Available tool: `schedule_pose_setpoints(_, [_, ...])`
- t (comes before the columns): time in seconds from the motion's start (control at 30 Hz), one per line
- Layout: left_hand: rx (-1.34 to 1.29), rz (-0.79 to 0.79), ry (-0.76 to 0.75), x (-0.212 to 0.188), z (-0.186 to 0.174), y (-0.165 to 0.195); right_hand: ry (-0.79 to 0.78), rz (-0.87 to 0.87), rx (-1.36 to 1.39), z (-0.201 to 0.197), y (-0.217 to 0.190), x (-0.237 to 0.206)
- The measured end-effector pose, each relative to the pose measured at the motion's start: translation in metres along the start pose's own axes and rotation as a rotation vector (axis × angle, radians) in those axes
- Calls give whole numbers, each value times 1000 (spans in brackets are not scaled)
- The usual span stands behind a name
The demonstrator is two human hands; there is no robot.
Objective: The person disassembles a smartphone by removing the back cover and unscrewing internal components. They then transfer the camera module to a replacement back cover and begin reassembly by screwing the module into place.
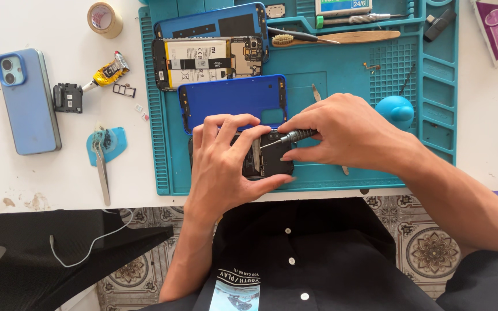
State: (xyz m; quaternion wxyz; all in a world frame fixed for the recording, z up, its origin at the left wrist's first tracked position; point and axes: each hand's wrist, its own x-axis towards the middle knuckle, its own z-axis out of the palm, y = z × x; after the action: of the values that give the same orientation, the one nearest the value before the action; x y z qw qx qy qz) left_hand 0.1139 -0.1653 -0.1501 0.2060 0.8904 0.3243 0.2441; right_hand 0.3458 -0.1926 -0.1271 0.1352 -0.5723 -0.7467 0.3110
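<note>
While the dark opened phone [272,164] is kept flat near the front edge of the teal repair mat [341,80], it is clamped by the left hand [226,161], whose fingers are curled over its left and upper sides. A small precision screwdriver [292,137] is pinched between thumb and fingertips of the right hand [347,135], its tip set down into the phone's upper part. The step in hand is judged to be screw work inside the phone body; whether a screw is being loosened or tightened cannot be told. A steady upright tool and a firm hold on the phone are judged to be needed next. Just behind the phone on the mat, a blue back cover [231,101] is laid, and behind that another opened phone with its battery exposed [203,60]. Off the mat's left edge, a light blue phone [27,101] and tweezers [102,173] are left on the white table [59,23].
</note>
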Motion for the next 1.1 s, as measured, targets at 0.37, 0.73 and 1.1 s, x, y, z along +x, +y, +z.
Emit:
schedule_pose_setpoints(0.37, [-17, -24, -15, -1, -4, 0, 11, -38, 15, 0, 0, 0])
schedule_pose_setpoints(0.73, [-6, -15, -10, -1, -2, 0, -8, -9, -40, 4, 2, 0])
schedule_pose_setpoints(1.1, [-53, 11, -32, -1, -5, -8, -13, -25, -26, 4, 2, 0])
